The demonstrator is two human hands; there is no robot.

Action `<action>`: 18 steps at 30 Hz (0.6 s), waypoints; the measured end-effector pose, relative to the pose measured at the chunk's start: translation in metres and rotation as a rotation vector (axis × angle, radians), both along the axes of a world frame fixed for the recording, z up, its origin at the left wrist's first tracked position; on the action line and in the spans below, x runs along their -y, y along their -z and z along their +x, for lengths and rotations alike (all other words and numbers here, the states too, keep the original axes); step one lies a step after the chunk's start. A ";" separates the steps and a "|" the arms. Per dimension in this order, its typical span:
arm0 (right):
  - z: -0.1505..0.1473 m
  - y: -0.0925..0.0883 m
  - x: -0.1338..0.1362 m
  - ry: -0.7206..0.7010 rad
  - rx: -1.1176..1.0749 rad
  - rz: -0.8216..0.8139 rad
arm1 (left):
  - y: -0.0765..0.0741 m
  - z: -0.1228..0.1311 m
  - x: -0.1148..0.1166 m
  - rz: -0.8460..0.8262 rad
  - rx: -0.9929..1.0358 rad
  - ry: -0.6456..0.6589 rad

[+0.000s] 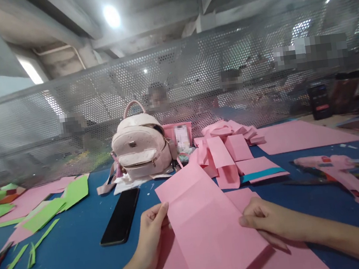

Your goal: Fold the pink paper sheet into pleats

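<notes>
now | pink sheet (206,218): long axis slants away leftward | left hand (151,230), right hand (264,220) pinch edges

Pink rectangular paper sheet (205,214): matt, smooth apart from crosswise creases. Pile of folded pink paper strips (221,153): same matt finish. Bright green flat paper pieces (75,193): matt too. Black rectangular phone (121,218): glossy, glass-like face. Cream rounded backpack (139,137): leather-like, low sheen. Pink pistol-shaped glue gun (345,177): smooth plastic. Grey perforated screen (108,84): looks like metal, dull sheen. Blue flat tabletop (83,259): smooth, mostly matt.
</notes>
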State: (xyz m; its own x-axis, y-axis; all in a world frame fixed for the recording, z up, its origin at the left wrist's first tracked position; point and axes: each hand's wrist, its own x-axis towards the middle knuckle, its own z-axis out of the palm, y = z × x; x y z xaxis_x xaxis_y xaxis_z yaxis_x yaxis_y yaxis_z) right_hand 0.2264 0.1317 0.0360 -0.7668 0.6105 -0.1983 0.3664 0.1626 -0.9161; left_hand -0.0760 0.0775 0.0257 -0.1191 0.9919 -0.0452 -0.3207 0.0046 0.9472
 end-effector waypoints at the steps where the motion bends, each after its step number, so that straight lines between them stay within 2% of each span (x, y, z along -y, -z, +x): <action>1: 0.000 -0.001 0.001 0.006 -0.002 -0.006 | 0.000 0.000 0.000 0.001 0.002 -0.004; 7: -0.004 -0.001 0.004 -0.016 -0.083 -0.144 | -0.002 0.000 -0.002 0.001 0.005 -0.031; 14: 0.000 0.009 0.000 -0.013 -0.134 -0.186 | -0.003 0.000 -0.002 0.006 -0.004 -0.053; 18: 0.002 0.010 -0.001 -0.008 -0.111 -0.158 | -0.003 -0.002 -0.003 0.010 -0.010 -0.075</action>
